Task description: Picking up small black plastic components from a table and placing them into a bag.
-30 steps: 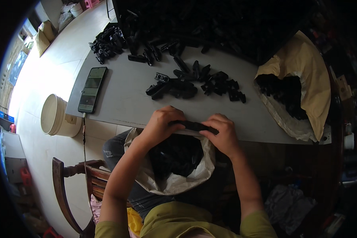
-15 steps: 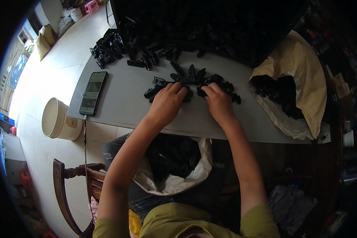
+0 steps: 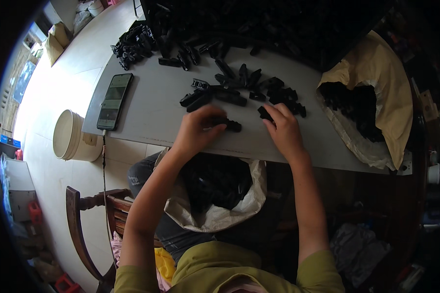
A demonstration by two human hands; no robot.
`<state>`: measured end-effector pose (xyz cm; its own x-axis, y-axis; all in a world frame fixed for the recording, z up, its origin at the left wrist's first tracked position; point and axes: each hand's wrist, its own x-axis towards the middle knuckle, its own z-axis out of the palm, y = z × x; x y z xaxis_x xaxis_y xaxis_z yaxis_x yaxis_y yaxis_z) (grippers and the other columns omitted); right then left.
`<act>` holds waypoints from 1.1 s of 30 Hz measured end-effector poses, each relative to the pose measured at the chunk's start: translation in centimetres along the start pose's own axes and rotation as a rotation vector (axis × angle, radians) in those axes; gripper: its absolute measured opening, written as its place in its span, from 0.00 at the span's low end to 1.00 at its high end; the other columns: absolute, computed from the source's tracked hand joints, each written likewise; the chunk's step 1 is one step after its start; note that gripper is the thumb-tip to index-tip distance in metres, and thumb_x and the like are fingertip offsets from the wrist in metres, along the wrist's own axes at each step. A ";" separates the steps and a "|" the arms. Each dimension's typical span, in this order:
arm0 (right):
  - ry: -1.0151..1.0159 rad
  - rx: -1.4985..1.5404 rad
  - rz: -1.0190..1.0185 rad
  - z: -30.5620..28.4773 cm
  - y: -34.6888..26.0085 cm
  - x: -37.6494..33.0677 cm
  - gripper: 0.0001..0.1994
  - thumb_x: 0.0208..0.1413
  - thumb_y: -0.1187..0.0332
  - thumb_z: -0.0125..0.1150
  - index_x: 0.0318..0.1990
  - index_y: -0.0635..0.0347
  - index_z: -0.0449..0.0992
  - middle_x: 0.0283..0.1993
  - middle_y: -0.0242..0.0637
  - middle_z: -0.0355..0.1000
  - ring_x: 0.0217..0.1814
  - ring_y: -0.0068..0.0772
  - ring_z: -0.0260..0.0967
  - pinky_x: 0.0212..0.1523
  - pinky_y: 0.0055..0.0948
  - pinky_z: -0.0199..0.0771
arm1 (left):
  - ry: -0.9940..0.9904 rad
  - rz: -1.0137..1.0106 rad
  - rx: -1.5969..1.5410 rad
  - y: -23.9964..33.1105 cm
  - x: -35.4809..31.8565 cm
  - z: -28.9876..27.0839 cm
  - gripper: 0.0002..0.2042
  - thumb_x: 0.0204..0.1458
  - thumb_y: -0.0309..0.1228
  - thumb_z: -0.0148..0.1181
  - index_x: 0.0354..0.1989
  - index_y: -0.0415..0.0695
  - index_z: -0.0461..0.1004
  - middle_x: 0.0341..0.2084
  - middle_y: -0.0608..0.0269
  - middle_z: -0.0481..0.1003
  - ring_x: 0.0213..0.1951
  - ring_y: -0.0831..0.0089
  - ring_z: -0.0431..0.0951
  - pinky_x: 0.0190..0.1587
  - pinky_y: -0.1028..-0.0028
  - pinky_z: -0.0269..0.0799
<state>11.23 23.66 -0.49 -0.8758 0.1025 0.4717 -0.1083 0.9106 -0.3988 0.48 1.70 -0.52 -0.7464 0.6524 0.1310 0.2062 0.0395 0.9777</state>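
Note:
My left hand (image 3: 196, 131), slightly blurred, closes on a long black plastic part (image 3: 232, 125) just above the grey table (image 3: 156, 117). Between the thumb and fingers of my right hand (image 3: 284, 128) is a small black plastic piece (image 3: 264, 114). The two held parts are apart from each other. Beyond my hands lies a loose cluster of black plastic parts (image 3: 231, 97), some long, some short. One of them shows a hollow, ribbed side (image 3: 199, 84).
A heap of black parts (image 3: 134, 44) covers the far side. On the left lies a phone (image 3: 115, 101) with a cable; a white bucket (image 3: 66, 134) stands beyond the edge. A tan sack (image 3: 393, 97) of black pieces sits right. Another open sack (image 3: 215, 222) rests on my lap.
Both hands have drawn back from the cluster toward me. The left has brought out a long black part, the right a small black piece. The view has shifted slightly.

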 end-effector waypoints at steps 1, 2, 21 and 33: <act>-0.040 -0.007 0.034 -0.3 -0.1 0.0 0.18 0.51 0.76 0.60 0.51 0.64 0.71 0.43 0.42 0.70 0.38 0.42 0.72 0.37 0.34 0.74 | 0.001 -0.004 0.000 0.0 -0.2 -0.1 0.10 0.42 0.19 0.64 0.35 0.37 0.74 0.39 0.57 0.76 0.42 0.69 0.77 0.45 0.75 0.71; -0.080 -0.014 0.068 -0.5 -0.1 0.0 0.17 0.51 0.76 0.61 0.50 0.64 0.72 0.42 0.42 0.69 0.39 0.41 0.72 0.37 0.34 0.74 | -0.014 0.064 0.155 0.2 -0.5 -0.2 0.10 0.42 0.20 0.64 0.36 0.37 0.75 0.38 0.57 0.76 0.41 0.67 0.77 0.45 0.73 0.72; -0.160 0.224 0.018 -0.5 -3.0 -0.3 0.14 0.39 0.71 0.72 0.37 0.64 0.79 0.33 0.34 0.72 0.31 0.30 0.71 0.31 0.27 0.72 | -0.023 0.256 0.440 0.1 -1.0 -0.1 0.11 0.40 0.21 0.65 0.35 0.38 0.77 0.34 0.56 0.76 0.37 0.59 0.77 0.42 0.69 0.72; 0.030 0.238 0.117 -1.3 -3.5 -1.5 0.18 0.42 0.69 0.70 0.44 0.59 0.79 0.40 0.35 0.69 0.39 0.31 0.69 0.37 0.29 0.72 | 0.050 0.322 0.528 0.2 -1.5 -0.2 0.12 0.41 0.21 0.63 0.37 0.38 0.76 0.34 0.55 0.75 0.38 0.57 0.75 0.43 0.66 0.71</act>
<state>13.52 20.89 1.21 -0.8750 0.2168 0.4328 -0.1172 0.7726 -0.6240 1.55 0.56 -0.50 -0.6207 0.6584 0.4258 0.7016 0.2239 0.6765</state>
